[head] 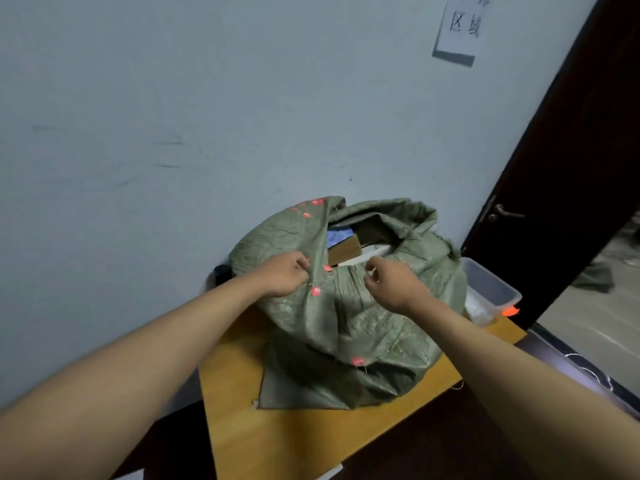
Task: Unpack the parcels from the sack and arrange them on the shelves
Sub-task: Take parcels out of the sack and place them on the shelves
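A: Green woven sack, crinkled plastic weave, slumped on a yellow-wood surface against a pale wall. Small red marks dotted over the fabric.

B: Left side first?

A: Left hand, bare forearm, grip closed, fingers pinching a fold of sack cloth at the left of the mouth. A dark round object sits behind the sack by the wall, too hidden to identify.

B: Mouth of the sack?

A: Open, rim rolled and bunched. Inside are parcels: a brown cardboard box, boxy with hard edges, and something blue lying on top of it. A pale flat item sits just right of the box; can't make out what.

B: Right hand?

A: Right hand, grip curled shut on the near rim of the sack, fingers tucked under. The cloth is gathered into pleats between the two hands.

B: Further right?

A: Clear plastic tub, rectangular, with an orange tab, touching the sack's right side. Then a dark door with a metal lever handle. White paper sign on the wall, printed characters.
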